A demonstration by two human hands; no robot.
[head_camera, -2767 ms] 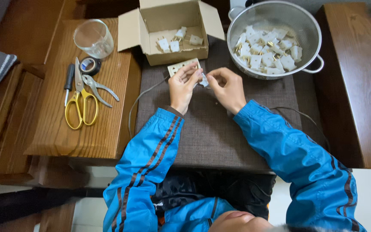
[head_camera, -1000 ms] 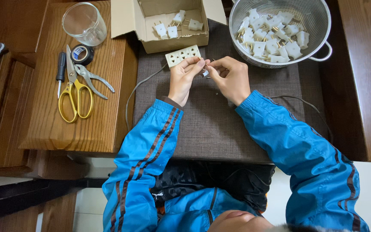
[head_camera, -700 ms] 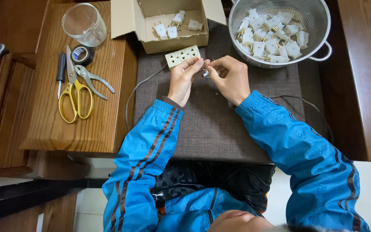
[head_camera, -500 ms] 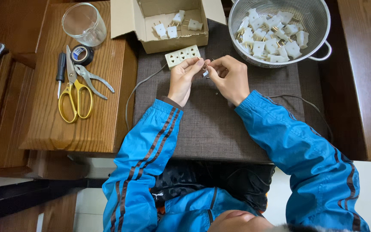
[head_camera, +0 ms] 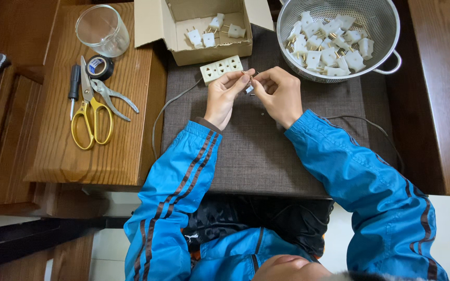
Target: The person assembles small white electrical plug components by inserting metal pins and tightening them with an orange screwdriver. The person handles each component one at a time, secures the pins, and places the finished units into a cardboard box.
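My left hand [head_camera: 225, 93] and my right hand [head_camera: 279, 93] meet over the brown mat [head_camera: 256, 151], fingertips pinched together on a small white plug part [head_camera: 249, 88] with a thin grey wire [head_camera: 169, 106] trailing left from it. A cream multi-socket strip [head_camera: 221, 69] lies just above my left hand. Beyond it stands an open cardboard box [head_camera: 204, 28] with a few white plugs inside. A metal colander [head_camera: 339, 36] full of white plugs sits at the upper right.
On the wooden side table [head_camera: 89, 151] to the left lie yellow-handled scissors [head_camera: 92, 112], pliers [head_camera: 113, 96], a black-handled screwdriver [head_camera: 73, 88], a roll of black tape [head_camera: 99, 66] and a glass jar [head_camera: 102, 30]. Another thin wire [head_camera: 371, 127] loops on the mat's right.
The view shifted slightly since 2.8 s ago. Over the last second both hands stay pinched on the small plug with only tiny finger movements.
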